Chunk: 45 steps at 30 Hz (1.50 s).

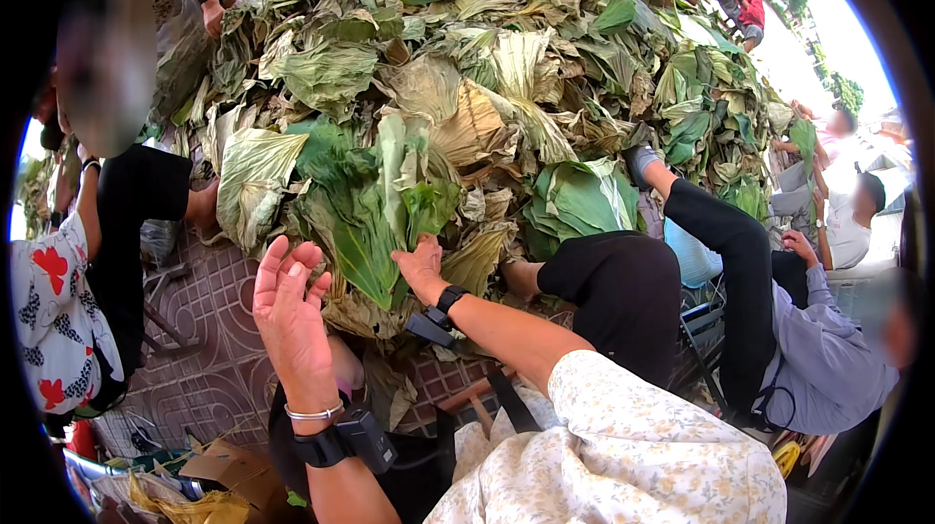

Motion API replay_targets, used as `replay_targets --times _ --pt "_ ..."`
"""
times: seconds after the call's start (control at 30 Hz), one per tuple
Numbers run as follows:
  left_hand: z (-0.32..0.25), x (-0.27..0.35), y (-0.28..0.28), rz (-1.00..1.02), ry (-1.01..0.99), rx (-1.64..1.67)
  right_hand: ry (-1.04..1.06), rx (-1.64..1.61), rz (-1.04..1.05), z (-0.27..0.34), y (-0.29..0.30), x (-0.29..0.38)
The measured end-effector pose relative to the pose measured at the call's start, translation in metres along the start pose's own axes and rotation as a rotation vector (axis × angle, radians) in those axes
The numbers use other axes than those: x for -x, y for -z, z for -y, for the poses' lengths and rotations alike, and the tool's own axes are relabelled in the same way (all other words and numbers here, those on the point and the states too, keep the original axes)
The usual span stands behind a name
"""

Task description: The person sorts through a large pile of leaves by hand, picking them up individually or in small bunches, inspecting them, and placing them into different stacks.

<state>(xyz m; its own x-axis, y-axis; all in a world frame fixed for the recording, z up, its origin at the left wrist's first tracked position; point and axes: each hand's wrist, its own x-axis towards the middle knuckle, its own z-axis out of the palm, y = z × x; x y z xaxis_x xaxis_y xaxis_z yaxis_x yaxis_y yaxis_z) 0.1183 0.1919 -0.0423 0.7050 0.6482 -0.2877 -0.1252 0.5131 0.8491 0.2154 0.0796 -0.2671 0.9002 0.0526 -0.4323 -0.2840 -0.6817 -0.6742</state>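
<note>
A large heap of dried and green lotus leaves (453, 86) covers the ground before me. My right hand (422, 265) pinches the lower edge of a folded green leaf (358, 232), which lies partly opened on the heap. My left hand (292, 305) is raised to the left of that leaf, palm turned up and fingers apart, with nothing in it. Black devices are strapped to both wrists, and a silver bangle is on the left one. A pale dry leaf (259, 177) spreads beyond my left hand. Right of my right hand lies a stack of green leaves (581, 202).
Several people sit around the heap: one in a patterned shirt (62, 312) at left, one in a grey-blue shirt (825, 370) at right. Paved ground (212, 349) shows at left. A cardboard box (234, 469) and a yellow bag (197, 502) lie at lower left.
</note>
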Motion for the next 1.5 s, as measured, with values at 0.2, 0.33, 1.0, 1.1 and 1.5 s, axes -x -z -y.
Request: replay_targets --times 0.2,0.33,1.0,1.1,1.5 --pt "0.001 -0.005 0.008 0.048 -0.034 0.004 0.048 0.051 0.266 -0.007 -0.024 -0.013" --pt "-0.005 -0.011 0.024 0.033 -0.062 0.060 0.085 -0.262 0.169 0.030 -0.006 0.002" --pt "0.035 -0.004 0.006 -0.002 0.048 -0.097 0.085 -0.301 0.149 0.046 0.058 0.001" --pt "0.054 0.002 -0.006 0.034 0.109 -0.240 0.521 -0.213 0.124 0.077 0.084 0.020" --pt "0.077 -0.002 0.013 -0.113 0.331 0.382 1.098 0.038 0.473 0.114 0.142 0.106"
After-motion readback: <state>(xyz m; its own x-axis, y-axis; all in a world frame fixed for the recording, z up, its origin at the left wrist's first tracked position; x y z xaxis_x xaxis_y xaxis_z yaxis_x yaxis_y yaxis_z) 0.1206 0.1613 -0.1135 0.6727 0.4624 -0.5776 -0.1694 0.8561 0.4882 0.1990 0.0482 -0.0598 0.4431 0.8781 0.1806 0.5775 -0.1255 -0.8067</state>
